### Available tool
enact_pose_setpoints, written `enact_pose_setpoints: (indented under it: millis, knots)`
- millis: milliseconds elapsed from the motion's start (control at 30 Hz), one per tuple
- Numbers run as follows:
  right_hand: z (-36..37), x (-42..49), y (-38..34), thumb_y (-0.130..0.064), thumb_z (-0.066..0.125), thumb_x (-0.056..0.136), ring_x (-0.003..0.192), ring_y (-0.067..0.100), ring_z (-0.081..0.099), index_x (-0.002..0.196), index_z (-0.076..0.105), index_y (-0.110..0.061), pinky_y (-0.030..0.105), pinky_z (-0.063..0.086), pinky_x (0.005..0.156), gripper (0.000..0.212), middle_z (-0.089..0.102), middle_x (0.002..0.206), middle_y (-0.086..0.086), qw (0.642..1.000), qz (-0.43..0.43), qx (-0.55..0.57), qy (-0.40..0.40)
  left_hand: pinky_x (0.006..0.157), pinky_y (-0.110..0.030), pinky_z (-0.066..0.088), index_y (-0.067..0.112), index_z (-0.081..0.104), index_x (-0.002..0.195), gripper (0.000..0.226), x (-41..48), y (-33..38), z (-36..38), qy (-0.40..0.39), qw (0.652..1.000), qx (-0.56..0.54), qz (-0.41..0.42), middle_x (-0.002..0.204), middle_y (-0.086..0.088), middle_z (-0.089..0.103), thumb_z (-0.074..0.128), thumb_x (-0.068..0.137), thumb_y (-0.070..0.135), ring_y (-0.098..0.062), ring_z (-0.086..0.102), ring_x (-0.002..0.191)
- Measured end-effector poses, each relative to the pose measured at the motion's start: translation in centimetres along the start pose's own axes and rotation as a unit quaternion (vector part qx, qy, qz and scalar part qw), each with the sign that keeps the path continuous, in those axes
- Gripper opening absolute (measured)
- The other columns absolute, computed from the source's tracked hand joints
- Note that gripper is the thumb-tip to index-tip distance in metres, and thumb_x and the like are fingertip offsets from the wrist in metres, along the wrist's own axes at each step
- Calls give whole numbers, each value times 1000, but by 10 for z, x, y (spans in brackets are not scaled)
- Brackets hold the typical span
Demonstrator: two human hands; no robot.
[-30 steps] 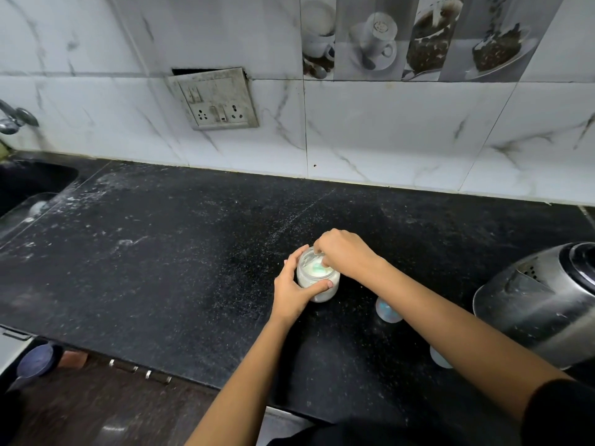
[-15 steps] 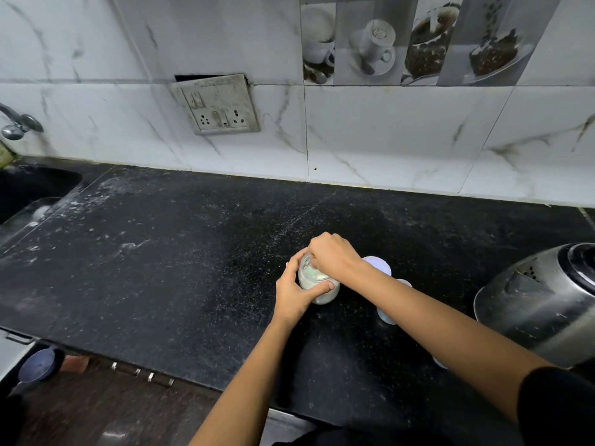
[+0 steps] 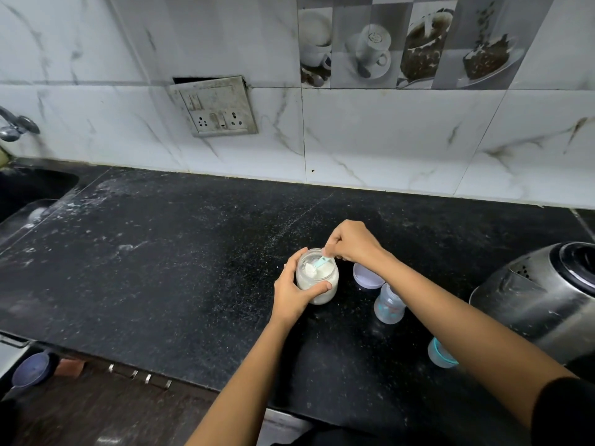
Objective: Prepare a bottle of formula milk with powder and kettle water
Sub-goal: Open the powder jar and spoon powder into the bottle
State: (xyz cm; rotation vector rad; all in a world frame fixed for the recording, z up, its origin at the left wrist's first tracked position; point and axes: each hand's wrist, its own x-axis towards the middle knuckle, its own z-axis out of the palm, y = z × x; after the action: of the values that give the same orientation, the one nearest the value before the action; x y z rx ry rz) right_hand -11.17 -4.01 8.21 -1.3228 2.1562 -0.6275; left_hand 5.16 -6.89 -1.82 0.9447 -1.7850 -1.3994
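Note:
A clear jar of white formula powder (image 3: 318, 278) stands open on the black counter (image 3: 161, 252). My left hand (image 3: 294, 289) is wrapped around its side. My right hand (image 3: 352, 241) pinches the handle of a small teal scoop (image 3: 320, 263), whose bowl holds a heap of powder just over the jar's mouth. To the right of the jar, a clear baby bottle (image 3: 389, 304) stands open, partly under my right forearm. A steel kettle (image 3: 544, 294) sits at the right edge.
The jar's lilac lid (image 3: 367, 278) lies behind the bottle. The bottle's teal-ringed cap (image 3: 439, 352) lies near the kettle. A sink (image 3: 29, 188) and tap (image 3: 14, 127) are at far left; a socket plate (image 3: 215, 107) is on the tiled wall.
My right hand has lifted up and to the right out of the jar, bringing the scoop up with powder in it. The bottle and lid have come into sight.

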Motion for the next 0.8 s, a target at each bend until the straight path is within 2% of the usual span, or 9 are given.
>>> enact_pose_setpoints:
  millis: [100, 200, 400, 467, 567, 633, 700, 800]
  knots:
    - [-2, -3, 6, -13, 74, 75, 53, 7, 58, 74, 75, -10, 20, 46, 52, 3, 73, 74, 2, 1000, 7, 14, 8, 89, -9, 41, 31, 51, 130, 78, 0, 0, 1, 1, 1000, 1, 0, 124, 20, 58, 88, 62, 22, 3, 53, 115]
    - [-3, -6, 12, -13, 74, 76, 51, 7, 57, 73, 75, -11, 19, 46, 51, 4, 72, 70, 6, 999, 13, 41, 22, 89, -9, 41, 30, 51, 130, 78, -1, -1, 1, 3, 1000, 1, -1, 124, 20, 58, 88, 61, 22, 3, 53, 115]
    - [0, -8, 12, -11, 74, 75, 53, 10, 60, 73, 75, -8, 25, 55, 57, 4, 72, 68, 8, 998, 19, 57, 31, 89, -11, 43, 30, 53, 128, 77, -1, 2, 1, 12, 1000, 3, -1, 122, 16, 61, 89, 60, 19, 2, 55, 112]
    - [4, -8, 5, -10, 73, 74, 54, 10, 60, 72, 75, -8, 25, 53, 57, 3, 72, 70, 7, 999, 7, 32, 28, 88, -11, 44, 30, 54, 126, 77, 0, 3, 3, 20, 1000, 3, -3, 121, 14, 62, 90, 59, 19, 2, 56, 111]
    - [16, -8, -10, -11, 71, 73, 67, 14, 66, 71, 74, -9, 31, 56, 63, 4, 73, 76, 3, 1000, -18, -17, 2, 89, -14, 46, 32, 56, 125, 77, -1, 5, 5, 30, 1000, 1, -8, 119, 14, 64, 91, 57, 22, 1, 58, 109]
    - [24, -8, -19, -12, 69, 74, 71, 18, 66, 70, 74, -10, 29, 51, 59, 6, 72, 79, 3, 998, -31, -43, -14, 88, -14, 47, 32, 56, 124, 76, -2, 7, 5, 32, 999, -3, -11, 118, 14, 64, 90, 56, 22, 1, 59, 107]
    - [28, -8, -26, -12, 67, 76, 67, 19, 63, 70, 73, -9, 26, 46, 55, 8, 70, 77, 5, 997, -50, -54, -21, 84, -13, 47, 31, 57, 123, 74, -3, 9, 6, 30, 1000, -1, -10, 115, 14, 65, 90, 58, 21, 1, 59, 105]
    - [23, -8, -29, -10, 66, 75, 66, 20, 65, 68, 72, -8, 32, 53, 60, 9, 71, 73, 6, 997, -65, -39, -18, 84, -17, 48, 32, 56, 121, 71, -3, 9, 5, 27, 1000, 6, -12, 112, 13, 66, 90, 59, 22, -1, 61, 103]
